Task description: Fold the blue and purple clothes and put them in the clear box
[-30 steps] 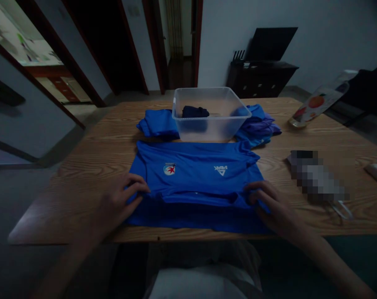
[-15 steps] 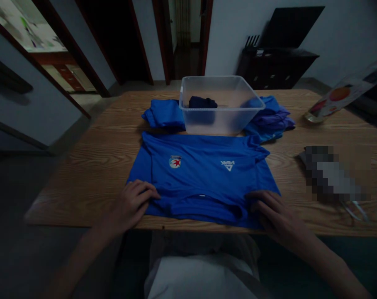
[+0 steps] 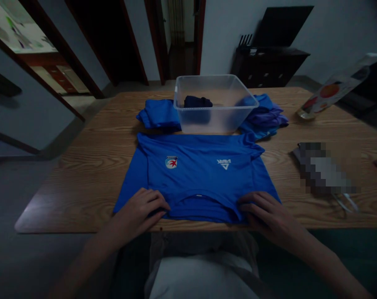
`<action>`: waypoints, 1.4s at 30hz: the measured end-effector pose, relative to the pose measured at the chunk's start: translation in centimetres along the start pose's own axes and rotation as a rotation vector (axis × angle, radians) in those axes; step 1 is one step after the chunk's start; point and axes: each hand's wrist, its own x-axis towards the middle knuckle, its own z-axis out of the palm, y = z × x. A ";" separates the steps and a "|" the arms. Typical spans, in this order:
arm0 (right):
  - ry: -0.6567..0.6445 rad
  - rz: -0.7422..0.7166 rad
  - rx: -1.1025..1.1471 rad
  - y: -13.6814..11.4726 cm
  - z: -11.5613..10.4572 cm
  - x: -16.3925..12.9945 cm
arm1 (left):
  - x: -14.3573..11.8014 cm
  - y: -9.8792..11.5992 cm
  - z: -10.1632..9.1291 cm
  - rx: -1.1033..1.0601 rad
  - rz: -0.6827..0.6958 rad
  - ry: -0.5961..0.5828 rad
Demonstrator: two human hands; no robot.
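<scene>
A blue T-shirt [image 3: 197, 170] lies on the wooden table, its collar toward me. It has a round red-and-white emblem at left and a white logo at right. My left hand [image 3: 146, 209] pinches the shirt's near edge left of the collar, thumb and fingers together. On the other side of the collar, my right hand [image 3: 266, 209] has its curled fingers on the cloth; its thumb is mostly hidden. The sleeves spread out beside both hands.
Beyond the shirt stands a clear plastic box [image 3: 215, 118] with a dark folded cloth [image 3: 197, 102] inside. Blue folded clothing [image 3: 160, 114] lies left of it, and blue-purple clothes [image 3: 266, 118] right. Farther right are a tall bottle [image 3: 328, 93] and a blurred-out item [image 3: 323, 168].
My left hand has shifted right toward the collar, and the shirt's near edge lies straighter. My right hand has moved slightly left. The whole view has shifted a little.
</scene>
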 end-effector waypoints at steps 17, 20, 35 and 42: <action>0.218 0.039 -0.175 6.7 -3.8 3.9 | 4.0 -7.9 -6.7 -0.005 -0.281 0.342; 0.330 0.125 -0.315 12.0 -3.7 7.4 | 7.6 -13.8 -8.1 0.057 -0.273 0.437; 0.231 0.107 -0.426 20.1 -4.7 13.8 | 13.2 -21.2 -9.9 -0.089 -0.261 0.322; 0.180 0.178 -0.440 20.8 -5.4 15.4 | 12.5 -21.3 -9.2 -0.193 -0.307 0.376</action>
